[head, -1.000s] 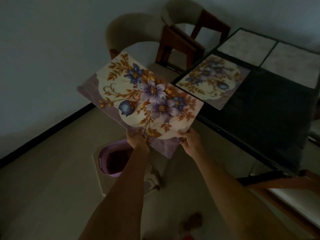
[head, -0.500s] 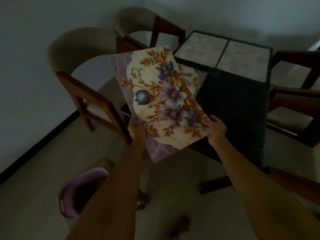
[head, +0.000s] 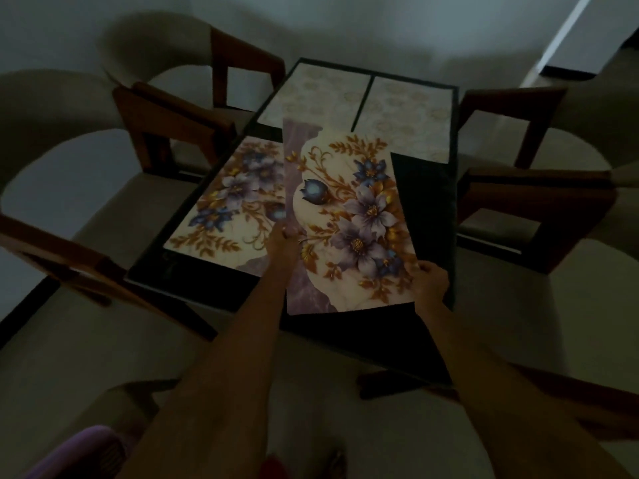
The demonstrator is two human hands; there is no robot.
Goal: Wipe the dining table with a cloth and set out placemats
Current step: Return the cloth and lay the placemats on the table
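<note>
- Two hands hold one floral placemat [head: 349,216] above the dark dining table [head: 427,216]; room dim, detail limited.
- Left hand [head: 285,242] grips the mat's left long edge, thumb on top, fingers hidden under the mat.
- Right hand [head: 428,280] pinches the mat's near right corner, fingers curled around the edge.
- Held mat: cream centre, purple border, blue and violet flowers with gold leaves. It lies lengthwise away from the person over the table's right half; its left edge overlaps the mat beside it. Cannot tell whether its far end touches the tabletop.
- Second floral placemat [head: 231,198], same pattern, lies flat on the table's left half, partly covered by the held one and the left hand.
- Two pale placemats at the far end, side by side: left one [head: 314,95], right one [head: 411,115]. The held mat's far end covers part of the near edges of both.
- Wooden chairs with pale cushions: two on the left [head: 166,119] [head: 52,247], one on the right [head: 532,188].
- Purple basin [head: 86,451] on the floor, bottom left, beside the left forearm.
</note>
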